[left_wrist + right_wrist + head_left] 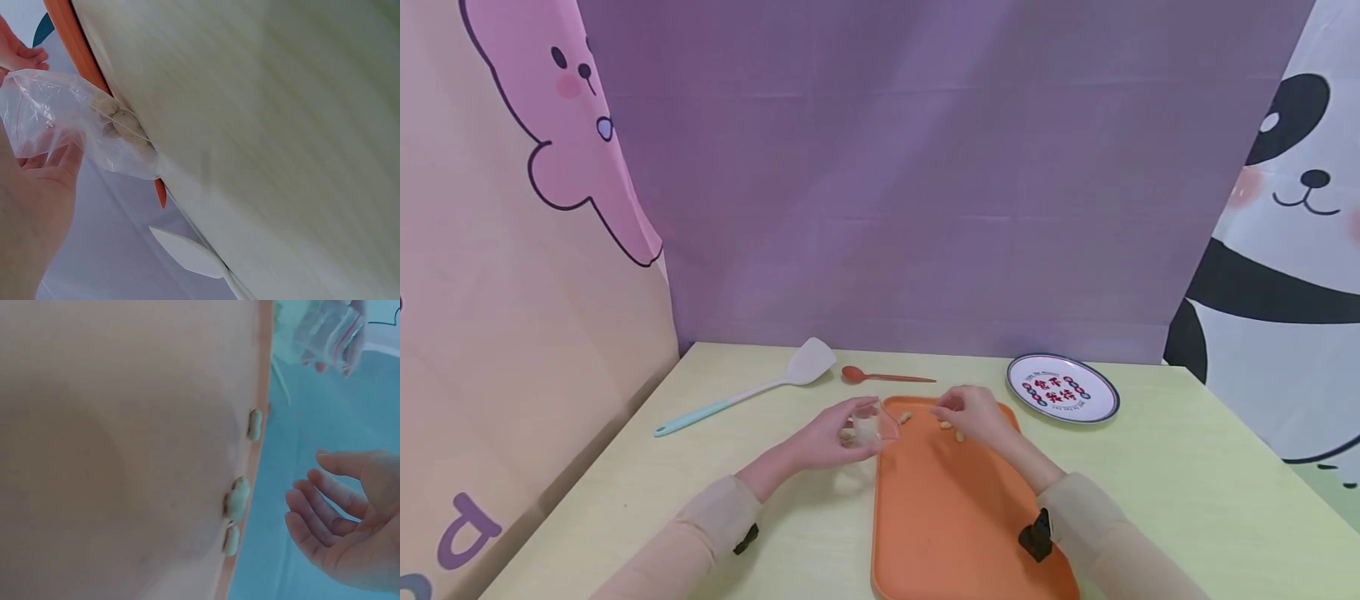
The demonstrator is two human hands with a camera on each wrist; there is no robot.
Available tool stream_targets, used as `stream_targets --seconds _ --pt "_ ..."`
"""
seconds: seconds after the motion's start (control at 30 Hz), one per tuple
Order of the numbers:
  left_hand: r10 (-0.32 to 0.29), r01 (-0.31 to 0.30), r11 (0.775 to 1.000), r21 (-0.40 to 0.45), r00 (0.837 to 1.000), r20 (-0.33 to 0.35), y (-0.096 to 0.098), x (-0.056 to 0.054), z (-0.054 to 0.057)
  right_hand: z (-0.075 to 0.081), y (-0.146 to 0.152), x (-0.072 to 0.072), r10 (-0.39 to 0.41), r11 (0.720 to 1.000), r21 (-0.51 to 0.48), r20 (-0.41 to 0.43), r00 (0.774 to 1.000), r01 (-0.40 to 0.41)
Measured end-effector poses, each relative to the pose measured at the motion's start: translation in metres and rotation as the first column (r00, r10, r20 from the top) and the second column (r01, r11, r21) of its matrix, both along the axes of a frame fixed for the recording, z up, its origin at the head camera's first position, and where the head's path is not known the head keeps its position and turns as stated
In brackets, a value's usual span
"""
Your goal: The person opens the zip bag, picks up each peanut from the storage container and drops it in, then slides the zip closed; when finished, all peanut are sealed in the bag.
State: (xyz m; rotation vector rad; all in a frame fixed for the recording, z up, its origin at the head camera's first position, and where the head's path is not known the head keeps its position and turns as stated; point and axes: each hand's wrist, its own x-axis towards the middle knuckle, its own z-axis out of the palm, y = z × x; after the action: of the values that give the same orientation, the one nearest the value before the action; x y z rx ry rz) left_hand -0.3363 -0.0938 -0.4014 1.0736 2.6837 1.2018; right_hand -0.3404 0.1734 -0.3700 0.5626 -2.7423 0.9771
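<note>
My left hand (827, 435) grips a clear zip bag (868, 425) beside the left edge of the orange tray (951, 517). The bag's mouth, with a red line along it, faces right, and several peanuts (127, 125) lie in its bottom. My right hand (976, 414) hovers over the tray's far end. Its fingers are loosely bent and apart from the thumb in the right wrist view, with nothing between them. Below that hand a few peanuts (236, 500) lie on the tray. Another peanut (906, 417) rests near its far left corner.
A white spatula (810, 363) with a light blue handle lies at the back left. Behind the tray is a red-brown spoon (887, 377). At the back right sits a white plate (1101, 404) with a blue rim and red print. A purple cloth (917, 183) hangs behind the table.
</note>
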Motion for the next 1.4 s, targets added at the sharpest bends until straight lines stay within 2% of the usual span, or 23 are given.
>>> stream_targets --seconds 0.13,0.3,0.53,0.63,0.77,0.93,1.07,1.4 --pt "0.003 -0.003 1.0 -0.003 1.0 0.011 0.0 0.0 -0.002 -0.006 0.005 -0.002 -0.023 1.0 -0.014 0.046 0.999 0.024" --pt "-0.005 0.005 1.0 -0.004 1.0 0.008 0.0 -0.001 -0.003 -0.012 0.009 -0.006 -0.059 0.998 0.015 0.055 0.997 0.058" --pt "-0.011 0.01 1.0 0.005 0.999 0.035 0.0 -0.001 -0.002 -0.015 0.015 -0.008 -0.144 0.975 0.177 0.067 0.987 0.131" --pt "-0.02 0.019 1.0 0.009 0.999 0.046 0.0 0.0 -0.001 -0.016 0.016 -0.009 -0.156 0.968 0.213 0.098 0.983 0.132" --pt "-0.024 0.024 1.0 -0.002 0.999 0.043 0.001 0.001 -0.001 -0.017 0.018 -0.009 -0.137 0.966 0.234 0.114 0.984 0.108" --pt "-0.019 0.019 1.0 -0.021 1.0 0.013 0.0 0.002 -0.001 -0.018 0.016 -0.007 -0.053 0.971 0.236 0.081 0.995 0.033" --pt "-0.02 0.02 1.0 -0.021 1.0 0.009 -0.003 0.002 -0.001 -0.016 0.012 -0.005 -0.015 0.974 0.227 0.087 0.996 -0.005" --pt "-0.044 0.043 0.999 0.026 0.997 0.063 -0.002 -0.002 -0.003 -0.014 0.017 0.001 -0.03 0.964 0.267 0.047 0.998 0.017"
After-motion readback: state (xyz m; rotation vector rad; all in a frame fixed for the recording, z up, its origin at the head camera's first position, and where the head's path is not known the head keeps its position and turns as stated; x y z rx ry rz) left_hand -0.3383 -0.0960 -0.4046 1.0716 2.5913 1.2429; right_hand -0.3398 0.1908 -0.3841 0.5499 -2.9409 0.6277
